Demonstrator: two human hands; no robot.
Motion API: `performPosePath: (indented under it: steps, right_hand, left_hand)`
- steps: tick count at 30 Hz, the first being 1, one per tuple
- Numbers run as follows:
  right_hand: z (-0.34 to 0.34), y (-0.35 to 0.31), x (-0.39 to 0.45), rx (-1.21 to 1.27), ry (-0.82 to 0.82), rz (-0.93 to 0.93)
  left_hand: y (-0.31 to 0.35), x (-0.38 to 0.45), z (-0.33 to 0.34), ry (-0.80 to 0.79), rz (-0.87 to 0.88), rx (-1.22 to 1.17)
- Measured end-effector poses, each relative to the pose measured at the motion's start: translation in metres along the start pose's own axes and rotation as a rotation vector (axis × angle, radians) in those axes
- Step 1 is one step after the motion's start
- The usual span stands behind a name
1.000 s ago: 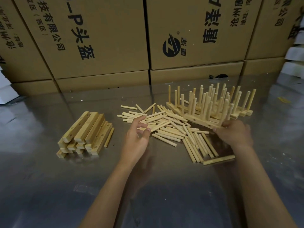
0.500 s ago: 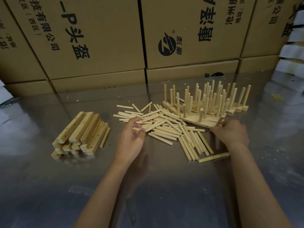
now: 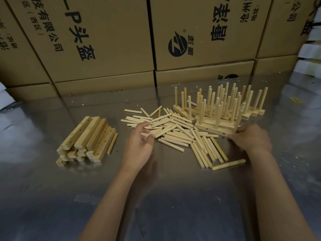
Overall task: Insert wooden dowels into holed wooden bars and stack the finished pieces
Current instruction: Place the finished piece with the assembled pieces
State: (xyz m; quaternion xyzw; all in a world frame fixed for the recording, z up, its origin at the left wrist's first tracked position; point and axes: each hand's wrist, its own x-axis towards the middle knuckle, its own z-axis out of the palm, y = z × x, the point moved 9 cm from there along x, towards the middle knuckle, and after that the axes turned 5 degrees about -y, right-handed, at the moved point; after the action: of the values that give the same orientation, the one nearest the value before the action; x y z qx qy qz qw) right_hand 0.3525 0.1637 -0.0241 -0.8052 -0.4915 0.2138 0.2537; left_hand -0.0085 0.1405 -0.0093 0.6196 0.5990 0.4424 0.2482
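Since the earlier frames, both hands hold nearly the same stations: the right hand (image 3: pixel 252 139) remains at the near end of the front finished bar (image 3: pixel 214 126), and the left hand (image 3: pixel 139 141) remains at the near-left edge of the loose dowel pile (image 3: pixel 177 134). Finished pieces (image 3: pixel 224 105) stand beyond the right hand, dowels upright, bars running left-right and slightly away. The stack of empty holed bars (image 3: pixel 86 138) lies well to the left of the left hand, long axes running away and rightward; the left hand is clearly the nearer one for the next bar. Loose dowels lie flat directly ahead of the left hand's fingertips (image 3: pixel 152 136), most with long axes left-right. The left hand's fingers are curled loosely over the pile's edge, touching dowels; whether one is pinched cannot be told. The right hand's fingers curl against the bar's end, gripping it. One stray dowel (image 3: pixel 228 164) lies near the right wrist.
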Motion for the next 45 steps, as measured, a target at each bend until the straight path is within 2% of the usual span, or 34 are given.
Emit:
performPosePath:
  steps: [7,20,22,25,29,33,35,38,40,43,45]
  right_hand:
    - [0.008,-0.003,0.000,0.101,0.033,0.004]
    - [0.006,-0.001,0.002,0.129,0.236,0.120]
    - [0.005,0.000,0.000,0.158,0.236,0.138]
    - [0.003,0.000,-0.001,0.153,0.201,0.136]
    - [0.004,-0.015,-0.007,0.081,0.168,0.065]
    - [0.010,-0.043,-0.023,0.033,0.169,-0.077]
    - [0.015,-0.056,-0.032,0.029,0.163,-0.158]
    - [0.024,-0.072,-0.044,0.034,0.159,-0.249]
    - [0.030,-0.080,-0.051,0.030,0.150,-0.296]
    - [0.042,-0.091,-0.059,0.009,0.099,-0.349]
    - [0.049,-0.097,-0.065,-0.014,0.083,-0.388]
  left_hand:
    - [-0.004,0.001,0.001,-0.003,-0.011,0.023]
    - [-0.004,0.000,-0.004,0.021,-0.018,0.045]
    - [-0.003,-0.001,-0.013,0.069,-0.020,0.128]
    - [-0.007,-0.003,-0.035,0.157,-0.085,0.387]
    - [-0.019,-0.004,-0.047,0.110,-0.212,0.589]
    - [-0.021,-0.003,-0.043,0.066,-0.225,0.658]
    - [-0.015,-0.003,-0.047,0.123,-0.189,0.728]
    - [-0.003,-0.005,-0.069,0.308,-0.120,0.872]
    - [-0.006,-0.007,-0.086,0.372,-0.156,0.912]
    - [-0.022,-0.005,-0.093,0.290,-0.294,1.009]
    - [-0.022,-0.003,-0.086,0.242,-0.299,1.075]
